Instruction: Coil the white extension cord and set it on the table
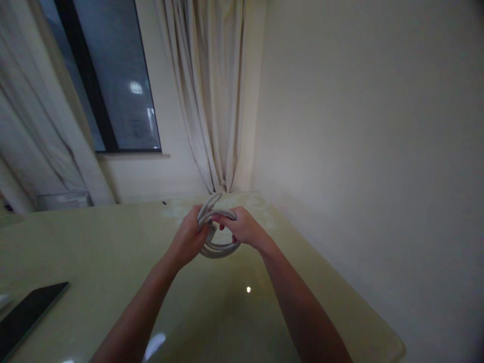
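A light grey cable [219, 250], wound into a round coil of several loops, is held up above the table between both hands. My left hand [190, 236] closes around the coil's left side, and a short loop of cable sticks up above it. On the right side, my right hand [244, 227] grips the coil with thumb and fingers curled round the strands. A small pale block, perhaps a plug [212, 232], shows beside my left fingers inside the ring. Parts of the cable are hidden behind the fingers.
The glossy pale green table [113, 257] spreads below and meets the plain wall [359, 151] along its right side. A dark flat panel [32, 317] lies at the lower left. A tiny black object [164, 202] rests near the far edge, before the curtain [212, 101] and window [113, 75].
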